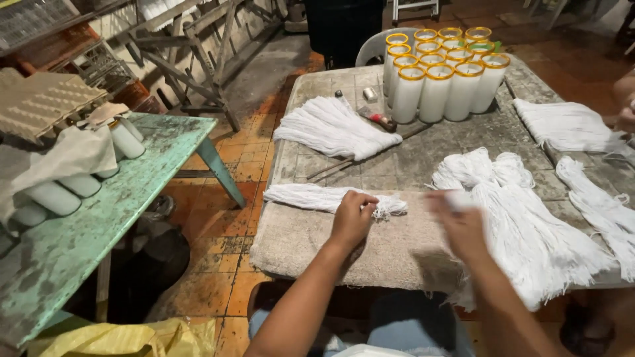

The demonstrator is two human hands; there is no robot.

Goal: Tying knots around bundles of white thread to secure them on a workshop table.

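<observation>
the left hand (352, 218) rests curled, pinning the small bundle of white strings (317, 197) against the cloth pad (311, 248) at the table's near edge. the right hand (463, 225) is motion-blurred beside the large string pile (522, 225); grip cannot be determined.

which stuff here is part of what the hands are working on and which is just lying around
In use: left hand on small white string bundle; blurred right hand by large white string pile; beige cloth mat.

Lying about: yellow-rimmed white glass candles; red-handled tool; green wooden table.
</observation>
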